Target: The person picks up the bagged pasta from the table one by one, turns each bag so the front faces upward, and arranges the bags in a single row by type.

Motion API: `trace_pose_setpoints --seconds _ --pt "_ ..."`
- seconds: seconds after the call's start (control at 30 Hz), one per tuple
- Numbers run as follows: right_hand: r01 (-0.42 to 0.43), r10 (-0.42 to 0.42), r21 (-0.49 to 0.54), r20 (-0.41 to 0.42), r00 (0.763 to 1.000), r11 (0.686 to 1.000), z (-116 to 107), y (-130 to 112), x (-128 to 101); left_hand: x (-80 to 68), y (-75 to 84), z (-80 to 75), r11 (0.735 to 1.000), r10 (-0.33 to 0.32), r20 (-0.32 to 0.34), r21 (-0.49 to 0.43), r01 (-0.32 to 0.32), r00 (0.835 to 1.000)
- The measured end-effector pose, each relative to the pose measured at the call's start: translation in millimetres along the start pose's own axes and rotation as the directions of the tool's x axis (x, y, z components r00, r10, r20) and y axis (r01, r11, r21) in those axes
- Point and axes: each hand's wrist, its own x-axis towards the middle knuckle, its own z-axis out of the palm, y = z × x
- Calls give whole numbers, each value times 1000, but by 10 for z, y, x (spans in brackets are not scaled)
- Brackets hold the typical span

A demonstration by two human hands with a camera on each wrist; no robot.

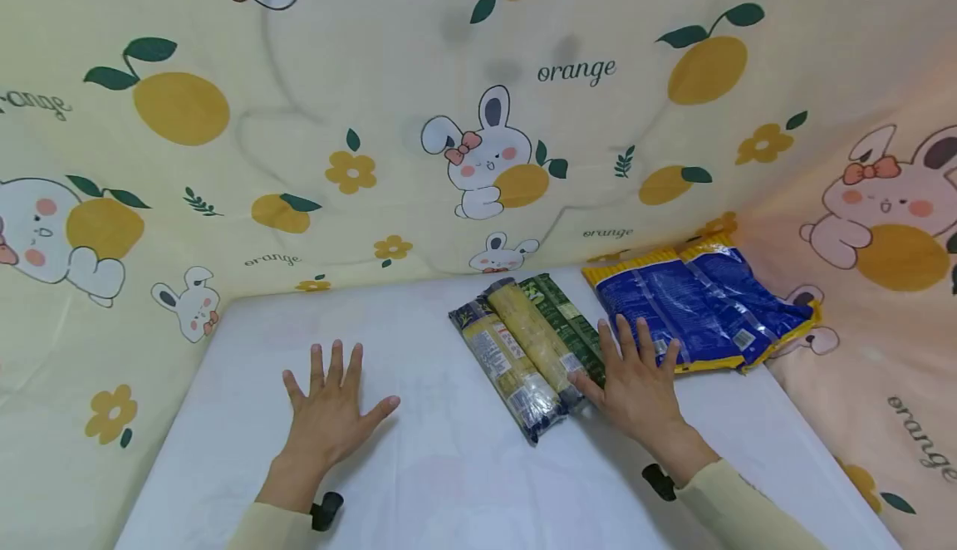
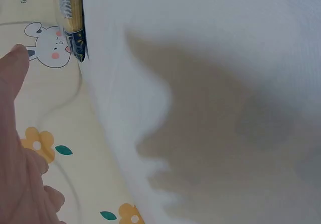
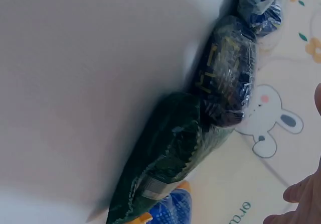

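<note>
Hands (image 1: pixel 332 405) beside long, cellophane-wrapped noodle packs (image 1: pixel 523 351)

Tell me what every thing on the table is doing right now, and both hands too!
Left hand: open, fingers spread, flat on the white table, holding nothing.
Right hand: open, fingers straight, beside the green packet.
Two yellow noodle packets: sealed, lying side by side.
Green packet: sealed, lying against the yellow ones.
Blue bags: closed, lying flat, overlapping near the cloth wall.
</note>
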Motion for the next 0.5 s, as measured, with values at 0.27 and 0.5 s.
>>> trace_pose_setpoints --seconds 0.27,0.5 --pt "15 -15 -11 9 1000 1000 50 -54 -48 37 -23 28 1000 25 -15 18 -25 1000" --pt "18 -18 4 1 1000 1000 69 -80 -13 61 -69 19 1000 26 -20 17 -26 999"
